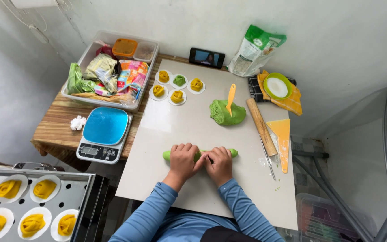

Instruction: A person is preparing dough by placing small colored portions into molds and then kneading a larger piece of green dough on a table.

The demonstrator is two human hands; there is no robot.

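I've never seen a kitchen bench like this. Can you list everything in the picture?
Dough log: one, green, under both hands.
Dough lump: one, green, orange scraper stuck in.
Rose buns: five on the board, four yellow, one green.
Rolling pin: one, wooden, board's right side.
Wedge scraper: one, orange, beside the pin.
Scale: one, blue top, left.
Steamer tray: one, metal, yellow buns.
Left hand, right hand: pressing on the log.

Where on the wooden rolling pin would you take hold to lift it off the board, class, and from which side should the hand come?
Grip the wooden rolling pin around its middle, coming from above on its left side. It lies flat and slanted on the board, with bare board to its left, while the orange scraper and a thin knife crowd its right side. Its even, round shaft probably balances best mid-length.
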